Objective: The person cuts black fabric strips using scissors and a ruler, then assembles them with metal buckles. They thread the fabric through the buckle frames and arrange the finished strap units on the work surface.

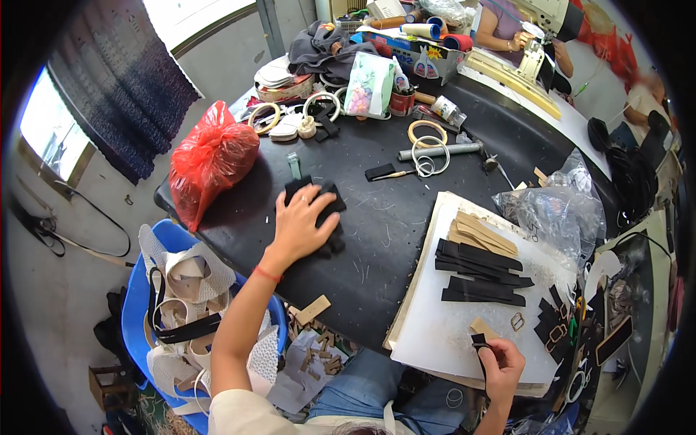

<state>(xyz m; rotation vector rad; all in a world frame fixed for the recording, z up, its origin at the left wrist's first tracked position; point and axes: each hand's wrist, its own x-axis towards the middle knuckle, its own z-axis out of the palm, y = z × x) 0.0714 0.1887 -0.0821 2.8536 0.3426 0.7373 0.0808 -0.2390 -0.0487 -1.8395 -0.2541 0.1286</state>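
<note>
My left hand [299,221] lies palm down with fingers spread over a small heap of black fabric pieces [319,190] on the dark tabletop. A pale green strap-like piece [293,165] sits just beyond that heap. At the lower right, my right hand [502,368] pinches a short black strip [479,348] above the near edge of a white board [420,326]. Next to it on the board lie a tan strip [484,328] and a metal buckle [517,321]. Farther up are a stack of black strips [482,272] and several tan strips [484,232].
A red plastic bag [215,163] stands at the table's left edge, above a blue basket [138,319] of light shoe parts. Rings [430,145], a hammer [442,151] and a clear plastic bag [558,206] lie beyond the board. Another person [500,25] sits by a sewing machine [533,65].
</note>
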